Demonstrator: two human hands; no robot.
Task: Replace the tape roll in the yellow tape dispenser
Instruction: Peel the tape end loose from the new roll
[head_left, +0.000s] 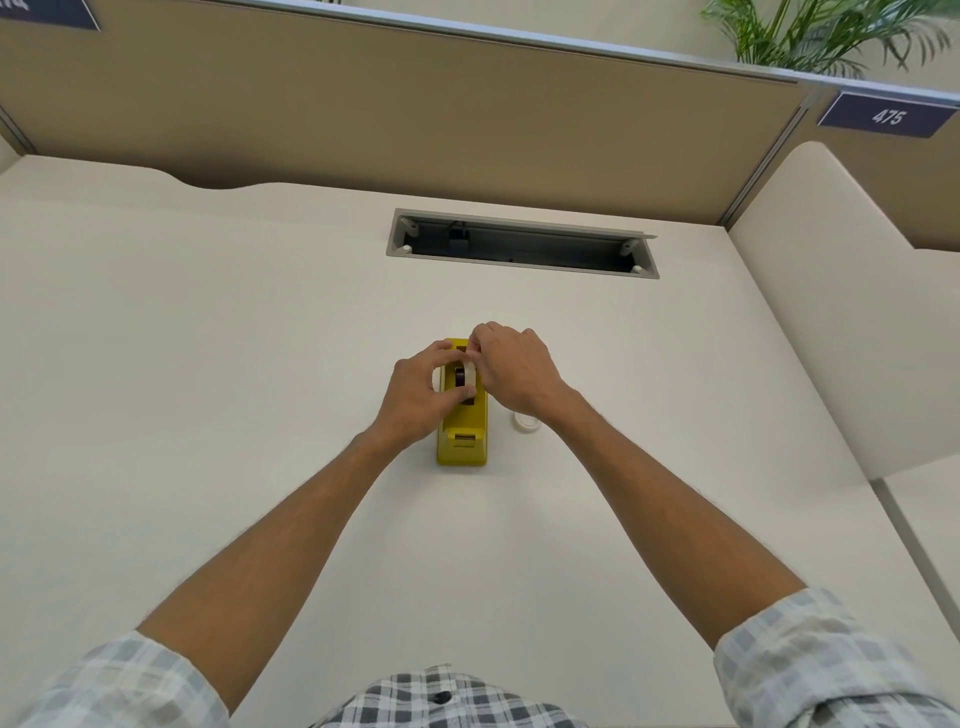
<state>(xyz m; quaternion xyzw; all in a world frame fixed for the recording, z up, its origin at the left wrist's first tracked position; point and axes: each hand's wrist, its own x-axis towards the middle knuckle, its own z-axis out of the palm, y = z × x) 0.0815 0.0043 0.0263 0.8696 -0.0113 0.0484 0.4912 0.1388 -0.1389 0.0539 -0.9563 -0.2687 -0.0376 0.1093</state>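
Note:
A yellow tape dispenser (464, 436) stands on the pale desk (208, 364) in the middle of the view, its cutter end toward me. A white tape roll (470, 375) with a dark core sits upright over the dispenser's slot. My left hand (418, 395) grips the roll from the left, thumb and fingers curled around it. My right hand (511, 366) comes in from the right and pinches at the top edge of the roll. A second small white roll (525, 422) lies flat on the desk just right of the dispenser, partly hidden by my right wrist.
An open cable slot (522, 244) is cut into the desk behind the dispenser. A tan partition wall (415, 114) runs along the back, with a sign reading 475 (887, 115) and a plant (821, 31) at the upper right. A side panel (831, 312) bounds the desk on the right.

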